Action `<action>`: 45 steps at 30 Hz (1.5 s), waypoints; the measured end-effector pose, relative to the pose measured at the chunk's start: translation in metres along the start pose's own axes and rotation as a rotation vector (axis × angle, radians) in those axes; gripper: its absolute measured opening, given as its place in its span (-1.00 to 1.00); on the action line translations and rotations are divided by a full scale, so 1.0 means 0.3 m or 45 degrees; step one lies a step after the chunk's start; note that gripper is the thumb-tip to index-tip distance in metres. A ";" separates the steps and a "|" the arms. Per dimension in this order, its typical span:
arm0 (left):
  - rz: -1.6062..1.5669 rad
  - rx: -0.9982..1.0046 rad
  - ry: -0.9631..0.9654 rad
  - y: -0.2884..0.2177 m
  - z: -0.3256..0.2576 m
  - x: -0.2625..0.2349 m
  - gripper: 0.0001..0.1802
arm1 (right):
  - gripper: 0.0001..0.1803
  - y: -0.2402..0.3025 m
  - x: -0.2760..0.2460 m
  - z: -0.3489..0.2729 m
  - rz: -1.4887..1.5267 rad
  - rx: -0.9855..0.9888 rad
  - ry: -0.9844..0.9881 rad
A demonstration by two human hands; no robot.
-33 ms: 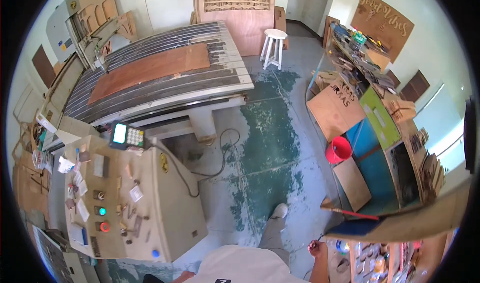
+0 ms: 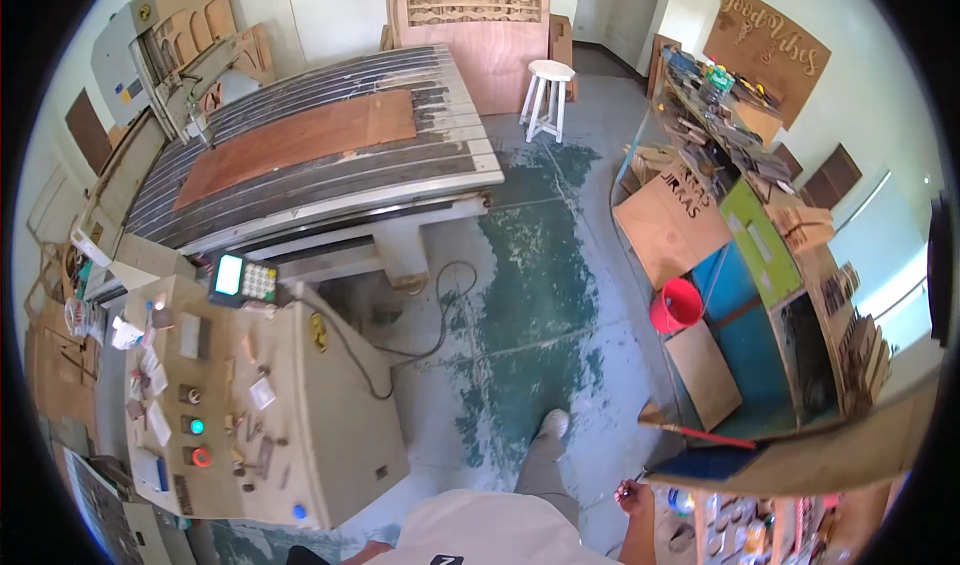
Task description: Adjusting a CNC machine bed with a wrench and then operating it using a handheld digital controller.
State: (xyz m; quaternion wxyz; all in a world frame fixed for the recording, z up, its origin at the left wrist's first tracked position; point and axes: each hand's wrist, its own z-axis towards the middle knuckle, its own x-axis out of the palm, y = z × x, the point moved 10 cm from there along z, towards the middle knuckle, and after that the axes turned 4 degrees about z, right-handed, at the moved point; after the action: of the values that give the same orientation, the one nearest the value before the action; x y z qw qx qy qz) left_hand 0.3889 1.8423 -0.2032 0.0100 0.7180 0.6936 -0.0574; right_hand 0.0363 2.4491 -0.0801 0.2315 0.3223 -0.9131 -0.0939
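Observation:
My right hand [image 2: 630,497] hangs at the lower right, beside the shelf of small items [image 2: 745,530]. Its fingers are curled closed, and a small dark thing shows at them, too small to name. Low in the picture, only a bit of my left hand [image 2: 374,550] shows beside my pale shirt, its fingers hidden. Nearest to it stands the beige control cabinet [image 2: 355,415], with lit buttons, small tools and scraps on top. A handheld keypad controller [image 2: 243,279] with a bright screen rests at the cabinet's far edge, its cable drooping to the floor.
A large slatted machine bed [image 2: 330,190] carries a brown wood sheet [image 2: 300,145]. A white stool [image 2: 547,100] stands farther back. On the right are a red bucket [image 2: 677,306], leaning boards [image 2: 672,223] and a cluttered workbench [image 2: 735,135]. A loose cable [image 2: 440,315] curls on the floor.
The view has shifted slightly, so the cabinet and machine bed sit a little farther left. Both hands stay in about the same place.

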 end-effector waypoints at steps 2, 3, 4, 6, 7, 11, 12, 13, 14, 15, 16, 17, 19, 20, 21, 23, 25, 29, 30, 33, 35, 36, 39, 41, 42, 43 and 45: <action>-0.011 0.048 -0.039 -0.299 0.007 0.105 -0.69 | -0.91 0.150 0.077 0.159 -0.058 0.019 0.076; -0.022 0.070 -0.061 -0.438 -0.006 0.152 -0.69 | -0.90 0.230 0.139 0.226 -0.106 0.043 0.145; -0.044 0.083 -0.101 -0.551 -0.024 0.172 -0.69 | -0.89 0.305 0.222 0.279 -0.270 -0.021 0.099; -0.078 0.119 -0.162 -0.794 -0.053 0.227 -0.69 | -0.86 0.472 0.405 0.377 -0.419 -0.028 0.159; -0.100 0.130 -0.190 -0.946 -0.065 0.245 -0.69 | -0.83 0.546 0.494 0.419 -0.553 -0.042 0.199; -0.179 0.168 -0.268 -1.385 -0.131 0.219 -0.69 | -0.74 0.804 1.037 0.518 -0.974 -0.163 0.249; -0.227 0.341 -0.394 -1.522 -0.145 0.197 -0.69 | -0.78 0.850 1.149 0.595 -1.015 -0.180 0.333; -0.274 0.511 -0.522 -1.647 -0.168 0.174 -0.68 | -0.78 0.893 1.233 0.669 -1.045 -0.172 0.341; -0.309 0.496 -0.527 -1.721 -0.154 0.174 -0.68 | -0.81 0.934 1.342 0.739 -1.245 -0.286 0.261; -0.294 0.488 -0.540 -1.801 -0.133 0.169 -0.66 | -0.84 0.987 1.451 0.794 -1.441 -0.411 0.179; -0.278 0.481 -0.549 -1.882 -0.111 0.165 -0.63 | -0.86 1.003 1.533 0.868 -1.450 -0.366 0.194; -0.313 0.469 -0.555 -1.945 -0.083 0.153 -0.63 | -0.86 1.014 1.629 0.927 -1.482 -0.359 0.213; -0.114 0.392 -0.595 -2.084 -0.023 0.121 -0.62 | -0.88 1.010 1.805 1.035 -1.478 -0.236 0.288; -0.146 0.385 -0.595 -2.165 0.014 0.098 -0.62 | -0.88 1.022 1.891 1.074 -1.508 -0.235 0.302; -0.038 0.361 -0.742 -2.238 0.016 0.041 -0.68 | -0.89 1.019 1.951 1.101 -1.580 -0.193 0.285; 0.045 0.319 -0.882 -2.391 0.014 -0.026 -0.73 | -0.90 1.048 2.104 1.151 -1.682 -0.147 0.275; -0.164 0.326 -1.078 -2.569 -0.038 -0.127 -0.74 | -0.91 1.110 2.281 1.210 -1.924 -0.225 0.219; -0.432 0.423 -1.547 -2.964 -0.334 -0.346 -0.73 | -0.90 1.211 2.657 1.385 -1.930 -0.288 0.330; -0.470 0.513 -1.597 -3.049 -0.398 -0.401 -0.73 | -0.90 1.221 2.767 1.435 -1.998 -0.336 0.335; -0.455 0.623 -1.792 -3.318 -0.601 -0.551 -0.68 | -0.87 1.196 3.094 1.600 -2.185 -0.453 0.453; -0.451 0.639 -1.915 -3.479 -0.628 -0.650 -0.63 | -0.82 1.153 3.375 1.741 -2.460 -0.808 0.710; -0.413 0.694 -2.021 -3.578 -0.646 -0.698 -0.58 | -0.79 1.140 3.513 1.801 -2.622 -1.106 0.860; -0.356 0.571 -1.984 -3.703 -0.571 -0.794 -0.30 | -0.82 0.860 3.982 1.601 -2.631 -1.404 1.327; -0.370 0.437 -1.849 -3.798 -0.525 -0.835 -0.11 | -0.81 0.722 4.208 1.535 -2.629 -1.390 1.508; -0.370 0.322 -1.712 -3.819 -0.485 -0.850 0.09 | -0.81 0.648 4.306 1.470 -2.583 -1.372 1.637; -0.398 0.298 -1.717 -3.848 -0.489 -0.880 0.09 | -0.81 0.585 4.389 1.439 -2.595 -1.368 1.675; -0.472 0.143 -1.398 -3.874 -0.394 -0.886 0.44 | -0.81 0.444 4.533 1.375 -2.516 -1.363 1.937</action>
State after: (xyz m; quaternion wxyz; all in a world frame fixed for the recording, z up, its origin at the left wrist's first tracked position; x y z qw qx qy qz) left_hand -0.7703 1.6327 0.0157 0.3199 0.4490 0.6968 -0.4588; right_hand -1.1674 1.7019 0.0940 0.6069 0.6803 0.1984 -0.3599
